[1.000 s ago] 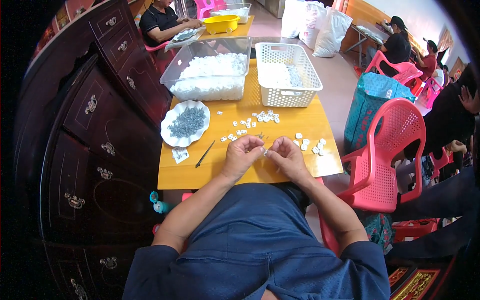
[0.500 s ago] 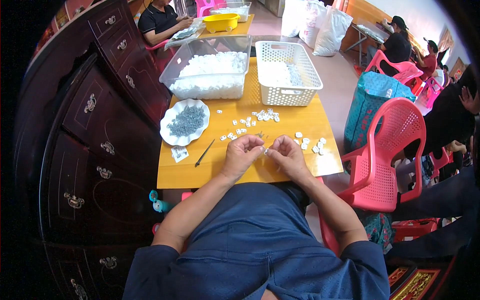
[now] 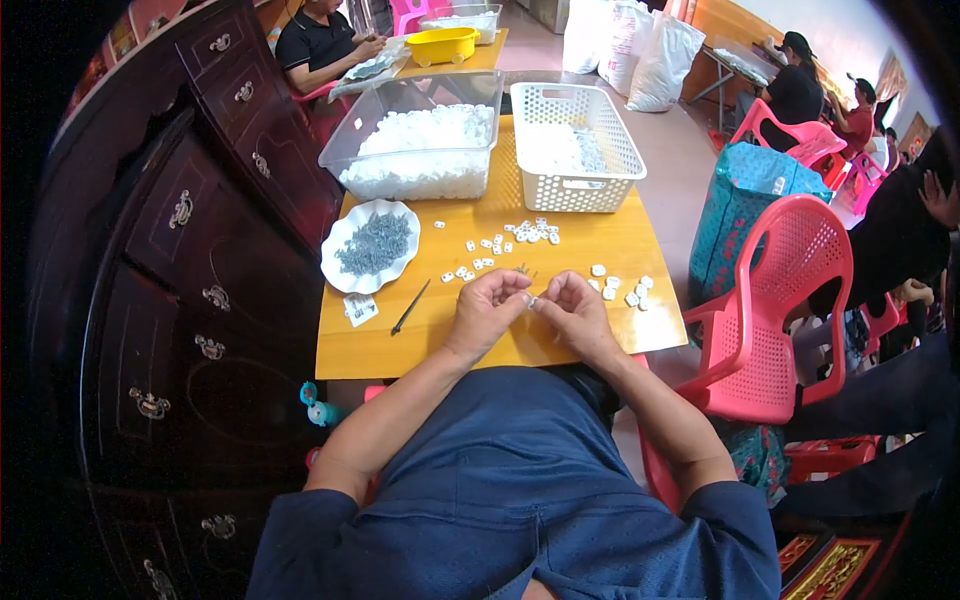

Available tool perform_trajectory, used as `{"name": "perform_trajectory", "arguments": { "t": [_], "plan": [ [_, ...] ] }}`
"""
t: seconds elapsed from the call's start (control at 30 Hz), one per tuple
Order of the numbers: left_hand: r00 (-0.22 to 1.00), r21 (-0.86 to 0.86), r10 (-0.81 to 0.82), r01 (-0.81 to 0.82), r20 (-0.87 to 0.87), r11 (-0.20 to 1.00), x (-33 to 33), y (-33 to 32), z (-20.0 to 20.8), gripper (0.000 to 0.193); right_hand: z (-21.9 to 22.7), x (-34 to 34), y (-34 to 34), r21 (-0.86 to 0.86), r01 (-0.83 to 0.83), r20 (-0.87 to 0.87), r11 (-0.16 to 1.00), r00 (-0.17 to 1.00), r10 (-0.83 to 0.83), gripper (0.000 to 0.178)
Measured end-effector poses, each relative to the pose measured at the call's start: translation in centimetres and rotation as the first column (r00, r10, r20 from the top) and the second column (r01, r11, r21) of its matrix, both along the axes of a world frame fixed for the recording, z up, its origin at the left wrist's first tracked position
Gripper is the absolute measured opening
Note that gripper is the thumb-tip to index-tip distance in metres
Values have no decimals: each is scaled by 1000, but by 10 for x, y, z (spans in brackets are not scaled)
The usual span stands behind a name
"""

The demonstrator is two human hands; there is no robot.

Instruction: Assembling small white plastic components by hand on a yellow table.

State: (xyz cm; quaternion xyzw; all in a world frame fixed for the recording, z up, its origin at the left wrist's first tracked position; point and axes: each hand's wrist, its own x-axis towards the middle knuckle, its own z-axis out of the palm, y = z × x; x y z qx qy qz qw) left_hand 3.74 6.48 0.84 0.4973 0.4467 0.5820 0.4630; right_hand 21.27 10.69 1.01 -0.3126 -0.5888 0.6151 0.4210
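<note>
Over the near part of the yellow table (image 3: 420, 350), my left hand (image 3: 487, 312) and my right hand (image 3: 575, 312) meet fingertip to fingertip. Both pinch a small white plastic piece (image 3: 532, 301) between thumbs and forefingers; its detail is mostly hidden. Just beyond my fingers lie a few tiny grey pins (image 3: 524, 270). Loose white two-holed pieces (image 3: 533, 233) are scattered farther back. To the right of my right hand sits a group of white pieces (image 3: 610, 291). A dark pointed tool (image 3: 410, 307) rests left of my left hand.
A white scalloped plate (image 3: 331, 243) holds many grey pins. Behind it stand a clear bin (image 3: 340, 150) full of white pieces and a white perforated basket (image 3: 577, 196). A pink chair (image 3: 770, 350) and teal bag (image 3: 712, 230) are on the right, dark cabinets (image 3: 180, 330) on the left.
Almost nothing differs. My hands stay pinched around the small white piece, with only a very slight shift of the view.
</note>
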Motion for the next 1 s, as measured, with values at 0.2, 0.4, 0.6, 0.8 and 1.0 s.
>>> {"name": "perform_trajectory", "arguments": {
  "t": [0.2, 0.4, 0.6, 0.8, 1.0],
  "plan": [
    [998, -89, 16, -21, -60, 996, -19, 12, 19, 19, 3, 4, 5, 16, 32, 53, 999, 998, -33, 18],
    [756, 220, 203, -80, -623, 972, -29, 62, 29, 22, 4, 8, 6, -13, 93, -9, 996, 996, -93, 17],
    [488, 300, 287, -55, -824, 952, -29, 101, 11, 22, -6, 10, 12, 25, 94, -4, 995, 996, -94, 14],
    [360, 298, 285, -20, -889, 954, -24, 110, 11, 17, -5, 11, 13, -19, 60, -52, 998, 997, -61, 13],
    [300, 312, 300, -8, -906, 950, -25, 111, 12, 14, 3, 10, 9, -36, 33, -46, 999, 998, -35, 13]
  ]
}}
